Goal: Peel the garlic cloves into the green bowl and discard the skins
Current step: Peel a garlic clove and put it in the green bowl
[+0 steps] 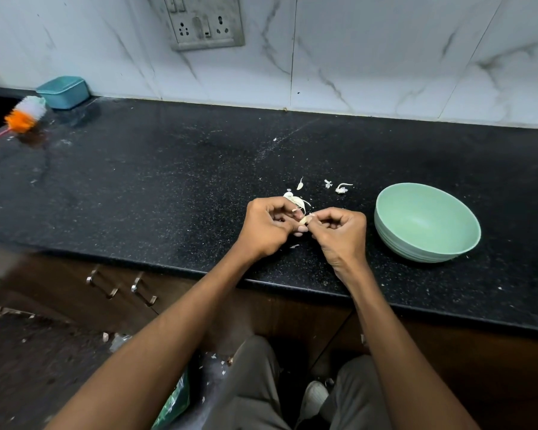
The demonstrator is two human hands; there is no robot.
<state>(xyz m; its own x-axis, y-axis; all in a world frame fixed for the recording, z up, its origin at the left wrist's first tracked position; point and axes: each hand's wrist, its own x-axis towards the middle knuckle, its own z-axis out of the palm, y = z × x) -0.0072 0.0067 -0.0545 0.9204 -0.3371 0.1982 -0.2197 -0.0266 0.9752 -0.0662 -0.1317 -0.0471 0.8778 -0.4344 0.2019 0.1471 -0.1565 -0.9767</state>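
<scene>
At frame centre we log our left hand [269,229] and right hand [339,232] pinching one small pale garlic clove [305,220], with the round pale-green plastic bowl [427,223] right of them.

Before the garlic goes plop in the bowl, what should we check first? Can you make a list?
1. Garlic clove held by both hands: ok, left hand and right hand both pinch it.
2. Clove fully peeled: cannot tell, the fingers hide most of it.
3. Green bowl upright and close: ok, it sits just right of the right hand.
4. Bowl has room: ok, nothing shows inside.
5. Skins thrown away: not ok, bits lie on the black counter.
</scene>
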